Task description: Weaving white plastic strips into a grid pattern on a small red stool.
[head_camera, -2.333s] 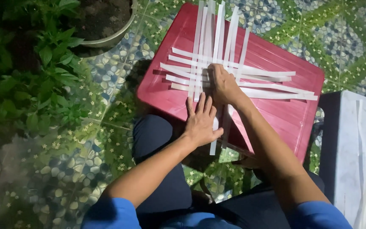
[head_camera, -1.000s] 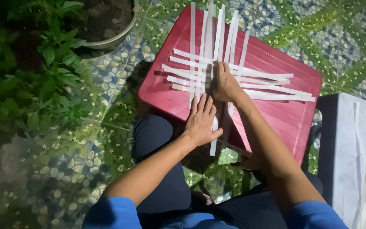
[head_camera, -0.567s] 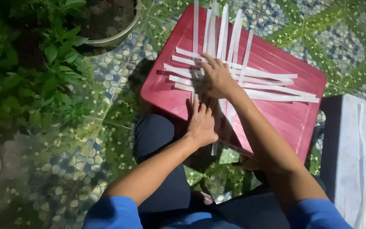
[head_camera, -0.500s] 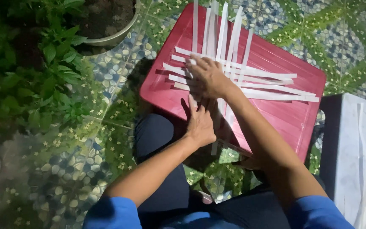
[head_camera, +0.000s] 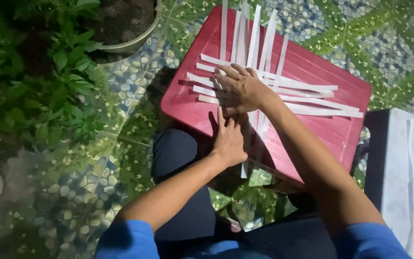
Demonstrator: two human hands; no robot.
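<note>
1. Several long, thin white flat strips [head_camera: 264, 76] lie criss-crossed on a red ribbed plastic rectangular top [head_camera: 322, 129]; one set runs away from the person, the other set runs across it toward the right edge.
2. Right hand [head_camera: 239, 90]: palm down, fingers spread, pressing on the crossing zone at the left end of the sideways strips. Flat press, not a clench; no strip visibly pinched.
3. Left hand [head_camera: 230, 141]: flat too, fingers extended forward, resting on the near ends of the lengthwise strips by the front edge of the red top. Nothing gripped.
4. Handling, my read: strips look very light, thin and bendy. One lengthwise end overhangs the near edge without much droop, so some stiffness along the length. Probably slick on ribbed plastic and prone to sliding out of line.
5. Where to take hold: pinch a free end between thumb and fingertip, keeping the other palm on the crossings so the lattice does not shift. Bending sharply would likely crease them.
6. Around: patterned green-and-pebble tiled floor [head_camera: 120, 144], leafy green plants [head_camera: 34, 86] and a round planter pot [head_camera: 130, 43] on the left, and a grey box-like surface [head_camera: 398, 168] with more white strips on the right.
</note>
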